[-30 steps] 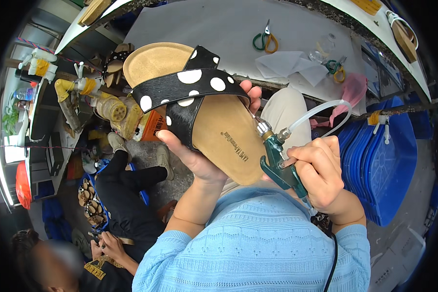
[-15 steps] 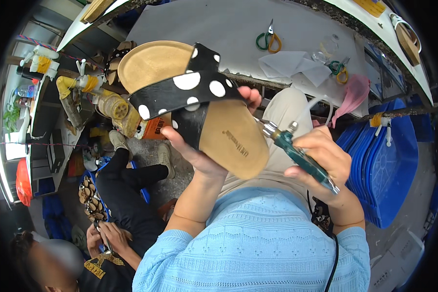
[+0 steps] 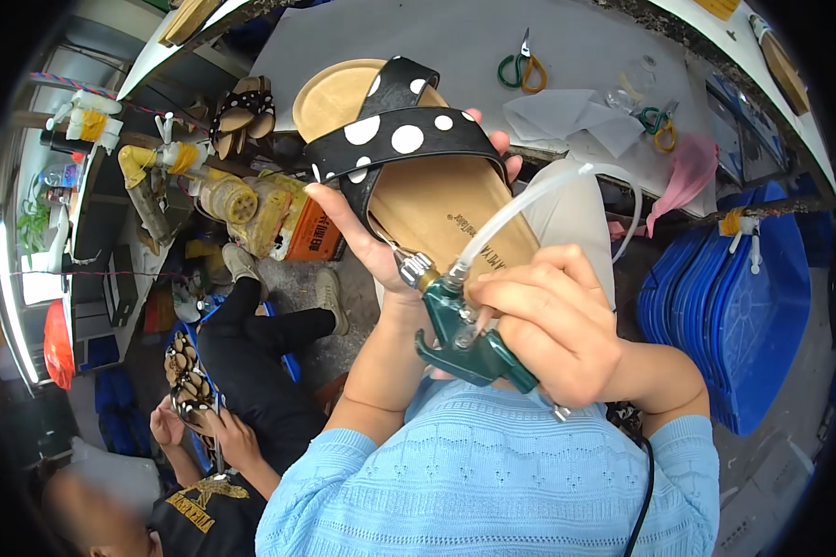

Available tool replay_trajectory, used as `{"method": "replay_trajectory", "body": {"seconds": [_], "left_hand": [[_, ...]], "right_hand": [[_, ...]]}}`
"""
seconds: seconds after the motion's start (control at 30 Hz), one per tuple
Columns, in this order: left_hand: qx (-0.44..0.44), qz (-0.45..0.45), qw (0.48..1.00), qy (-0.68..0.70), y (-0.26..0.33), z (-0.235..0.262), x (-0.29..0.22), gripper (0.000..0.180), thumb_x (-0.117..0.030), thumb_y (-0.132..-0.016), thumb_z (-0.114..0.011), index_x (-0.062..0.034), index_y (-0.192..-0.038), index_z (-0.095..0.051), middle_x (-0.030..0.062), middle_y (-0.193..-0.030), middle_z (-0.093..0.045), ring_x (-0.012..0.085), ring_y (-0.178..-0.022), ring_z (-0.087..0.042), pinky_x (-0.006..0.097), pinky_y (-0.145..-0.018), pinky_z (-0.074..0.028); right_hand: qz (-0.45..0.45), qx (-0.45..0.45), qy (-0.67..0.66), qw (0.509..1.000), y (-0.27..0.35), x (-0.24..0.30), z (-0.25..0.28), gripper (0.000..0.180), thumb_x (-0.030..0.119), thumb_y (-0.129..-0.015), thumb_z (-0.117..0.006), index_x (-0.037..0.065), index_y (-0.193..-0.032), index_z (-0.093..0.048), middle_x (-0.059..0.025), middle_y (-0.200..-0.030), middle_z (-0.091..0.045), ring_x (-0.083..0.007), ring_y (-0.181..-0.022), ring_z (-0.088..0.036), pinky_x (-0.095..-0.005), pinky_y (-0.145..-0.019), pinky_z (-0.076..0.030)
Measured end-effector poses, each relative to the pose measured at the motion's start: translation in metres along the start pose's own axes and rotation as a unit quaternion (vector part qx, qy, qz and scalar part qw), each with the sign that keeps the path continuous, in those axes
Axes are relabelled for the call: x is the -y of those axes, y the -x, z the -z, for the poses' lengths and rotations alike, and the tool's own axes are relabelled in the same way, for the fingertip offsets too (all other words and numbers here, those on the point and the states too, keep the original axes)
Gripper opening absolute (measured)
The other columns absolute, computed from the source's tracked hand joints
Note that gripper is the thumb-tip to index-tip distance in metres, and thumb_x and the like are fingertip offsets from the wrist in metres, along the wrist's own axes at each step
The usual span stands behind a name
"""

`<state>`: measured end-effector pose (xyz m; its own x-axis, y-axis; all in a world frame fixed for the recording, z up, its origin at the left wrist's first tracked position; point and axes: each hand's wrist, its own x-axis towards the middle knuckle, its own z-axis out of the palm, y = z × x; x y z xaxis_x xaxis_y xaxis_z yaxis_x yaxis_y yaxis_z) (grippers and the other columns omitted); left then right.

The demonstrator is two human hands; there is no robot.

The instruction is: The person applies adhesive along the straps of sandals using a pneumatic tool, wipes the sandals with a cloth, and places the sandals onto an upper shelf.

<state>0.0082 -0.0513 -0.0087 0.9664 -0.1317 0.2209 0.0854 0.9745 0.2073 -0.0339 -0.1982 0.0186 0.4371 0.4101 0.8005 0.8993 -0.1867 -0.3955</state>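
A seated co-worker (image 3: 241,371) works low at the left beside cluttered shelves. The left hand (image 3: 367,246) clasps a cork-soled sandal (image 3: 427,186) with black polka-dot straps, held up before the grey worktop's (image 3: 455,42) near edge. The right hand (image 3: 557,325) is closed around a green metal spray gun (image 3: 460,325) with a clear hose (image 3: 529,200). Blue plastic stacks (image 3: 743,306) stand right.

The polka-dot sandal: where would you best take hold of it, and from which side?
Best from underneath, at mid-length, as the left hand does now: fingers cupped under the sole, thumb over the near edge. The sandal is flat and long, and its black dotted strap and cork footbed face up, so a grip from below probably leaves both open to the green air gun in the right hand.
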Motion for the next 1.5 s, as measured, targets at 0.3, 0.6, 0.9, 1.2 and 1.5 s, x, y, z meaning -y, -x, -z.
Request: {"method": "replay_trajectory", "body": {"seconds": [0.3,0.6,0.9,1.2,1.5], "left_hand": [[0.041,-0.05,0.998,0.005,0.001,0.004,-0.007,0.122,-0.096,-0.079,-0.034,0.0008,-0.153,-0.031,0.027,-0.143,-0.047,0.0427,-0.127,-0.052,0.057,-0.106,-0.048],[0.031,-0.049,0.998,-0.013,0.003,0.001,-0.008,0.12,-0.097,-0.078,-0.033,-0.004,-0.154,-0.032,0.0267,-0.141,-0.048,0.0435,-0.121,-0.057,0.052,-0.102,-0.052],[0.029,-0.033,0.999,0.007,0.005,0.001,-0.007,0.126,-0.099,-0.076,-0.031,0.0008,-0.152,-0.031,0.0263,-0.141,-0.047,0.0416,-0.123,-0.056,0.054,-0.104,-0.051],[0.026,-0.021,0.999,-0.009,0.002,0.007,-0.008,0.126,-0.099,-0.076,-0.028,0.0023,-0.151,-0.032,0.0261,-0.143,-0.046,0.0402,-0.124,-0.055,0.058,-0.104,-0.05],[0.074,-0.058,0.991,-0.094,0.0,0.027,-0.008,0.131,-0.099,-0.064,-0.043,-0.0027,-0.152,-0.034,0.0225,-0.142,-0.049,0.0361,-0.127,-0.054,0.054,-0.101,-0.053]], "right_hand": [[0.005,-0.001,0.015,1.0,-0.017,0.004,-0.01,0.022,0.011,-0.053,-0.061,-0.003,-0.068,-0.054,-0.0174,-0.082,-0.064,-0.0257,-0.068,-0.062,-0.0378,-0.066,-0.047],[-0.005,0.064,-0.02,0.998,-0.018,0.001,-0.001,0.042,0.022,-0.055,-0.088,-0.001,-0.069,-0.057,-0.0121,-0.076,-0.063,-0.0196,-0.059,-0.054,-0.032,-0.059,-0.035],[-0.024,0.05,-0.019,0.998,-0.019,0.009,0.002,0.028,0.015,-0.052,-0.069,0.001,-0.066,-0.049,-0.0083,-0.068,-0.046,-0.0205,-0.057,-0.044,-0.0335,-0.056,-0.031],[-0.039,0.057,-0.021,0.997,-0.021,0.011,0.012,0.022,0.011,-0.051,-0.062,0.0,-0.065,-0.047,-0.0081,-0.067,-0.042,-0.0211,-0.057,-0.043,-0.0342,-0.055,-0.03],[-0.088,0.115,-0.03,0.989,-0.024,0.011,0.031,0.023,0.014,-0.06,-0.069,0.001,-0.068,-0.052,-0.0088,-0.073,-0.053,-0.0213,-0.062,-0.052,-0.0332,-0.059,-0.035]]}}
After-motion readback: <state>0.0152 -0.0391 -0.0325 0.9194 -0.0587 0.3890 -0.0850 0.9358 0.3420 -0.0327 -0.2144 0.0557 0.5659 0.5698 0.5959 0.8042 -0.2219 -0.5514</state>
